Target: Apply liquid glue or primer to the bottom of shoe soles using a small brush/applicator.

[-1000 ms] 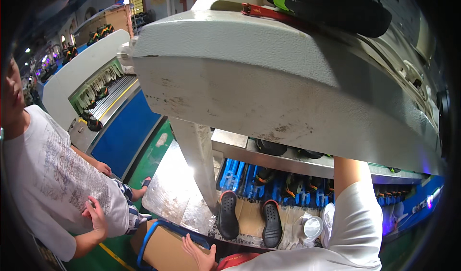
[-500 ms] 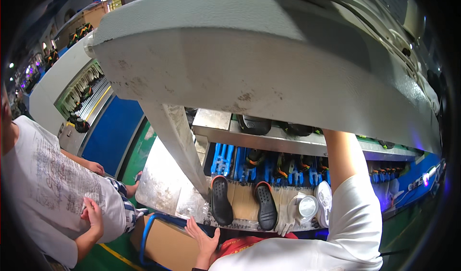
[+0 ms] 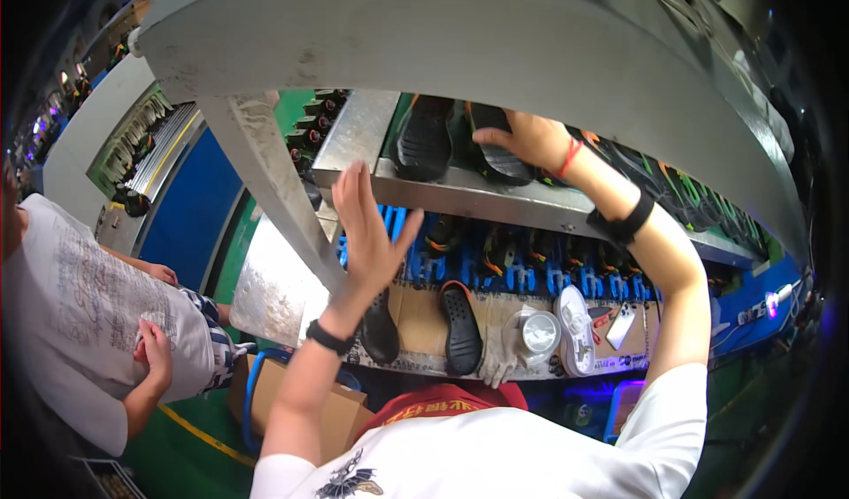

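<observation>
My left hand (image 3: 367, 229) is raised in front of the metal conveyor edge, fingers spread and nothing in it. To its right, a black shoe sole (image 3: 424, 141) lies on the conveyor. My right hand (image 3: 531, 141) reaches under the grey beam and grips a second black shoe sole (image 3: 506, 165), the thumb across it; the beam partly hides the far ends. On the bench below are a black sole with holes and an orange rim (image 3: 462, 329) and another black sole (image 3: 380, 331), partly behind my left wrist.
The grey beam (image 3: 424, 39) and its post (image 3: 265, 180) stand close above and left. On the bench lie grey gloves (image 3: 502, 349), a white cup (image 3: 539, 333), a white shoe (image 3: 577, 331) and a phone (image 3: 621, 326). Another person (image 3: 115, 322) stands left, by a cardboard box (image 3: 301, 402).
My left hand has risen from below the bench edge to the conveyor. My right hand has come into sight on a sole. The view has shifted, showing more of the conveyor.
</observation>
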Demonstrator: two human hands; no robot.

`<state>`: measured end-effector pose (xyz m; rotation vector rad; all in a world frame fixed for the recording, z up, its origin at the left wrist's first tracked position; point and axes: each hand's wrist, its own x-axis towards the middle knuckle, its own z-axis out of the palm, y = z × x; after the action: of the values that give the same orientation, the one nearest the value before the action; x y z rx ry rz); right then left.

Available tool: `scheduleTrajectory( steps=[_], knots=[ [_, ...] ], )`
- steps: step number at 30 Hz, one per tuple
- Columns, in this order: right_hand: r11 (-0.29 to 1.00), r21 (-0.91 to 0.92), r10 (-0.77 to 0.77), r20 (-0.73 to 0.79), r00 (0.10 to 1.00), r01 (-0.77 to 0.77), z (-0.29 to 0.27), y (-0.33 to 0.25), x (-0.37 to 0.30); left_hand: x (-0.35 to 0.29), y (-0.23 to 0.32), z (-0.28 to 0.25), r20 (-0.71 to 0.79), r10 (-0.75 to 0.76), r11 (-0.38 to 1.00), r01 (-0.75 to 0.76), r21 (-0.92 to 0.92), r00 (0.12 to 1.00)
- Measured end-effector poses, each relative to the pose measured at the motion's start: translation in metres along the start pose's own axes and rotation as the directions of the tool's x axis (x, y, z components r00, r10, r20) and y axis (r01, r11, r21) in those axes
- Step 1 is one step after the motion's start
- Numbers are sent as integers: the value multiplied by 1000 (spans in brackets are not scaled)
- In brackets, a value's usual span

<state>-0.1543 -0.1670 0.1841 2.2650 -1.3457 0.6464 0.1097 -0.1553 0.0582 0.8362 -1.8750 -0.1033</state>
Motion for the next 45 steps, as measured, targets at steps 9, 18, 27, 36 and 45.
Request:
scheduleTrajectory(
  steps=[9, 18, 27, 36, 45],
  knots=[
    [883, -241, 348, -237, 907, -402, 26, -32, -100, 37, -15, 70, 62, -77, 993, 71, 92, 995],
    [862, -273, 326, -349, 879, -428, 32, -2, -94, 53, 20, 91, 52, -123, 945, 101, 311, 991],
    [900, 249, 345, 97, 934, -358, -15, -114, -249, -264, 17, 88, 558, -309, 911, 409, -59, 770],
    [460, 435, 528, 567, 632, -774, 29, -186, -393, -324, 34, 110, 889, -446, -388, 917, -93, -99],
    [362, 447, 531, 623, 575, -818, 27, -197, -406, -311, 22, 106, 950, -300, -510, 856, -89, -81]
  ],
)
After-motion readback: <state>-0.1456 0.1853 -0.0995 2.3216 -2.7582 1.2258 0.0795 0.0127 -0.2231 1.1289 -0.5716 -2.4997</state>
